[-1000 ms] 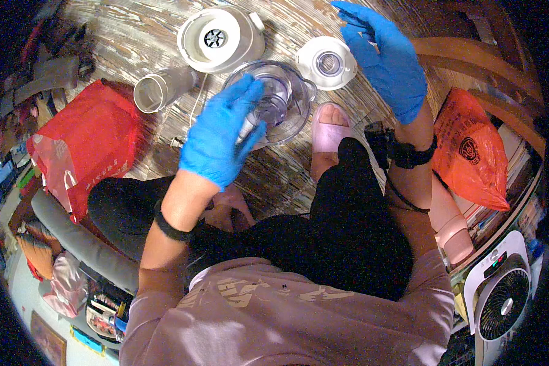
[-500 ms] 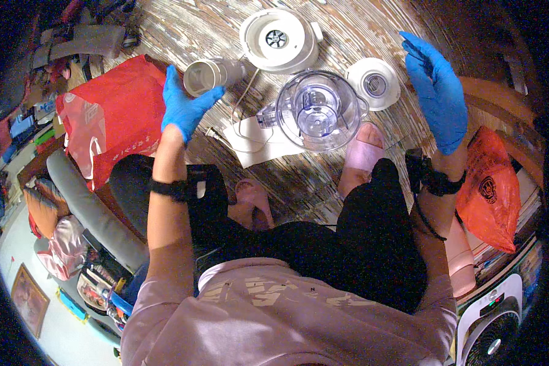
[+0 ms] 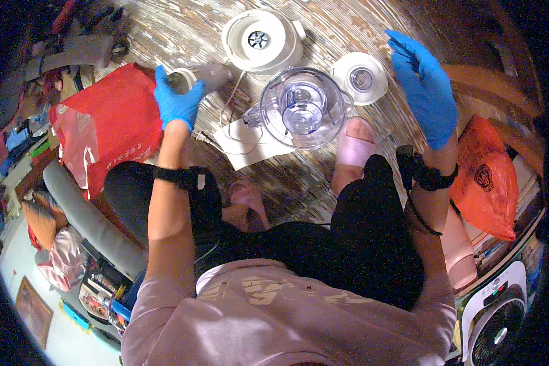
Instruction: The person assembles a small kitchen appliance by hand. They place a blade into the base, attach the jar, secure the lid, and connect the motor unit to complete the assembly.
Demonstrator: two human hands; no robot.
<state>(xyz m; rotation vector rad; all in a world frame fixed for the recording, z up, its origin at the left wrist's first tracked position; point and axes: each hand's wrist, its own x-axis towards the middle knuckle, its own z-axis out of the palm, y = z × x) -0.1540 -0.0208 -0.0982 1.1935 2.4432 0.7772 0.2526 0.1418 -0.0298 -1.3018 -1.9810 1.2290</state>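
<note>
My left hand (image 3: 180,104), in a blue glove, is open with thumb and fingers spread. It overlaps the rim of a clear cup (image 3: 216,77) lying on its side; whether it touches the cup I cannot tell. To the right, my gloved right hand (image 3: 426,94) is raised with fingers stretched out and nothing in it. Between the hands, a transparent blender jug (image 3: 302,108) with a handle stands on the floor. Behind it sits the white blender motor base (image 3: 259,40), its dark drive coupling facing up. A round white lid (image 3: 360,79) with a clear centre is nearest my right hand.
A white paper sheet (image 3: 243,154) lies under the cord (image 3: 229,113) and beside the jug. At left stands a red bag (image 3: 110,122), near a grey cushioned piece (image 3: 94,219). An orange plastic bag (image 3: 485,180) and a fan (image 3: 497,332) are on the right. My slippered foot (image 3: 355,149) is beside the jug.
The view has shifted slightly, so the floor items appear further left. My left hand has come closer to the lying cup and now covers part of its rim. My right hand keeps its stretched pose.
</note>
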